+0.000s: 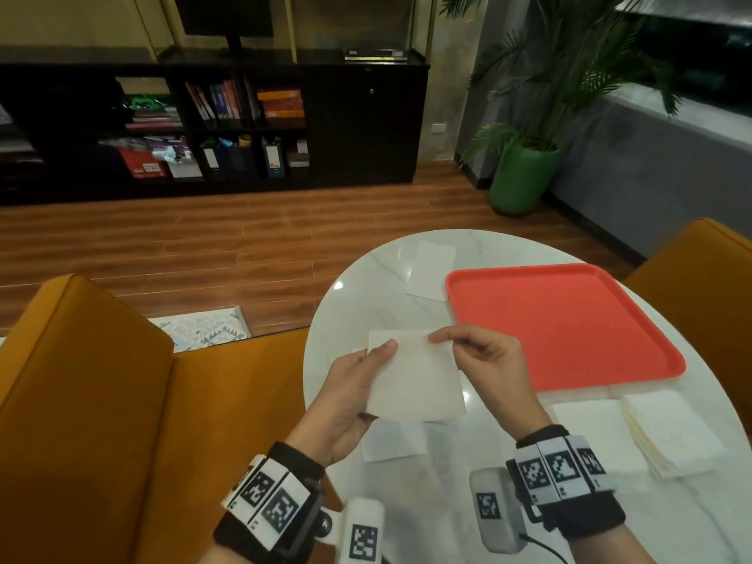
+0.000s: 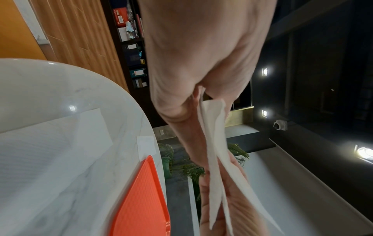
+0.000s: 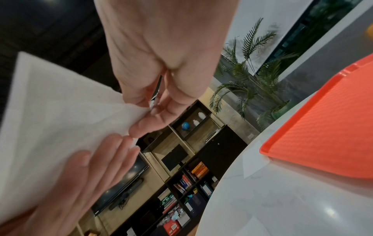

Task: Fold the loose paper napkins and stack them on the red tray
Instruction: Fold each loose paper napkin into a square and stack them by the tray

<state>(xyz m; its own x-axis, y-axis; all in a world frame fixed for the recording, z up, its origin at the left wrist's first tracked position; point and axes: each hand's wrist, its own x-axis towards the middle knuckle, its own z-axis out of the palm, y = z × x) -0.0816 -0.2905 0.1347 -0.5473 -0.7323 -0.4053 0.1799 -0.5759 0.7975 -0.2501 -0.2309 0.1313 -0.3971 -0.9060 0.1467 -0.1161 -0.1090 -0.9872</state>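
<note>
A white paper napkin point(image 1: 415, 380) hangs in the air over the near-left part of the round marble table point(image 1: 366, 287). My left hand point(image 1: 382, 352) holds its left edge, thumb on top and fingers underneath. My right hand point(image 1: 439, 339) pinches its top right corner. The right wrist view shows that pinch point(image 3: 145, 110) on the napkin point(image 3: 60, 111). In the left wrist view the napkin point(image 2: 214, 143) appears edge-on, its layers apart. The red tray point(image 1: 561, 323) lies to the right of my hands with nothing on it.
A stack of white napkins point(image 1: 671, 429) sits near the tray's front edge, with a flat napkin point(image 1: 590, 421) beside it. Another napkin point(image 1: 390, 441) lies below my hands, and one point(image 1: 431, 270) lies beyond the tray's left corner. Orange chairs point(image 1: 81, 380) flank the table.
</note>
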